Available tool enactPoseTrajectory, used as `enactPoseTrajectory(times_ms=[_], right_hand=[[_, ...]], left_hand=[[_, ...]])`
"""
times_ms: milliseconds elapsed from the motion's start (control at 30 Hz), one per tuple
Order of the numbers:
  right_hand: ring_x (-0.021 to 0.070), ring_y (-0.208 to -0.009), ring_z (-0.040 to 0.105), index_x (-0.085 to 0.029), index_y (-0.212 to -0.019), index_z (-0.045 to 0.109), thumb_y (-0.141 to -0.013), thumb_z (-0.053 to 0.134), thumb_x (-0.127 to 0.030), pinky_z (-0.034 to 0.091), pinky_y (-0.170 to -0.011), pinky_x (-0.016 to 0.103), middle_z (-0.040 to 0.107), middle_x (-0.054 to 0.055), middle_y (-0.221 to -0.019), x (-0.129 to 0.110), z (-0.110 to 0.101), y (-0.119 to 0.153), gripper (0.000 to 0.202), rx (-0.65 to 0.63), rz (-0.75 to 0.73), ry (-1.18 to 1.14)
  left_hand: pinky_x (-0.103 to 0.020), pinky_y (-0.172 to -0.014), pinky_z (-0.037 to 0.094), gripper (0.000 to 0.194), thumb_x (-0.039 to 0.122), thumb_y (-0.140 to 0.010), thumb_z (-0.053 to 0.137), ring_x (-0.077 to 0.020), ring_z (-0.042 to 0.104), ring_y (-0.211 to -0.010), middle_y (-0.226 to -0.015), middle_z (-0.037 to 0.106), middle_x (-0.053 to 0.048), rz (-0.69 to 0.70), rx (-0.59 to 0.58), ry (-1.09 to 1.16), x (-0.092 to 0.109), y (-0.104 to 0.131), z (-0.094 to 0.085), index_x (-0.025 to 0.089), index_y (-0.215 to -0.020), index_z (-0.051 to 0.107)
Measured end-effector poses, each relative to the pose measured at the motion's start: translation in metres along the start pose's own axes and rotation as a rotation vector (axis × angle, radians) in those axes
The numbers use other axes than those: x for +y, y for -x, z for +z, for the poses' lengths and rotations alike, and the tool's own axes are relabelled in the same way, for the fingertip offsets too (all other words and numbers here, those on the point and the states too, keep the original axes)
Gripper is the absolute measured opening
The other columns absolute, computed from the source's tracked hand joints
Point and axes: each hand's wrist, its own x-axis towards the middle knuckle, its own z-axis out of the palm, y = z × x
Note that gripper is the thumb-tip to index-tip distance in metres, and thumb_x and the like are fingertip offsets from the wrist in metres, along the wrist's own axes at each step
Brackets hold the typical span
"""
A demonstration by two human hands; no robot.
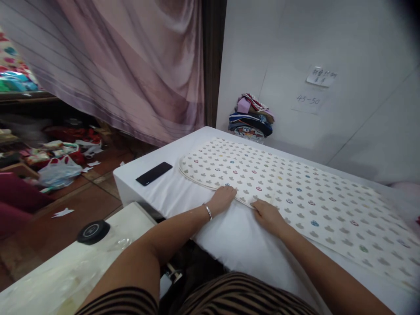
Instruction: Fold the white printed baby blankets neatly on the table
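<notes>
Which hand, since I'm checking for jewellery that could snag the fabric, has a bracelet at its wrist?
The left hand, nearer the black phone: a silvery bracelet sits on its wrist, while the right hand shows a bare wrist.

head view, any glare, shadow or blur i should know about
Head view: small glints on the clear plastic; head view: soft shadow low on the wall at right; head view: the patterned cloth softens toward the right edge, and the upper-right corner goes dark.
</notes>
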Motion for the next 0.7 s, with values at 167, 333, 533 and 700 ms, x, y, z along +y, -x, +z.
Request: enactPoseTrajectory(times_ms=[167, 333, 533, 700], right_hand=[[0.0208, -0.092, 0.051, -0.017, -0.095, 0.059, -0.085, 0.044, -0.015, 0.037, -0.077, 0.030, 0.059, 0.008, -0.096, -0.019, 0.002, -0.017, 0.018, 0.036, -0.047, 0.181], [0.0217, -0.088, 0.053, -0.016, -0.094, 0.060, -0.090, 0.038, -0.014, 0.037, -0.072, 0.031, 0.060, 0.010, -0.094, -0.039, 0.008, -0.038, 0.023, 0.016, -0.070, 0.247], [0.0198, -0.090, 0.054, -0.016, -0.092, 0.060, -0.087, 0.042, -0.013, 0.036, -0.072, 0.029, 0.060, 0.009, -0.095, -0.036, 0.011, -0.043, 0.019, -0.006, -0.086, 0.151], [0.0179, -0.089, 0.054, -0.017, -0.089, 0.058, -0.085, 0.041, -0.013, 0.036, -0.071, 0.027, 0.060, 0.006, -0.094, -0.035, 0.007, -0.043, 0.018, -0.049, -0.078, 0.097]], left_hand=[[-0.033, -0.076, 0.041, 0.017, 0.009, -0.087, 0.041, -0.0213, 0.053, -0.092, -0.092, 0.059, -0.009, 0.060, 0.005, -0.019, -0.005, 0.003, 0.007, 0.015, -0.095, 0.054], [-0.035, -0.078, 0.041, 0.017, 0.009, -0.086, 0.041, -0.0220, 0.052, -0.094, -0.097, 0.058, -0.009, 0.021, 0.068, -0.007, -0.011, 0.006, 0.008, 0.016, -0.094, 0.054], [-0.035, -0.079, 0.041, 0.022, 0.004, -0.083, 0.041, -0.0219, 0.051, -0.095, -0.097, 0.057, -0.009, -0.122, 0.073, 0.003, -0.031, 0.013, 0.005, 0.017, -0.097, 0.053], [-0.034, -0.078, 0.042, 0.020, 0.004, -0.083, 0.041, -0.0213, 0.052, -0.092, -0.094, 0.058, -0.008, -0.108, 0.056, -0.015, -0.047, 0.016, 0.009, 0.016, -0.094, 0.054]])
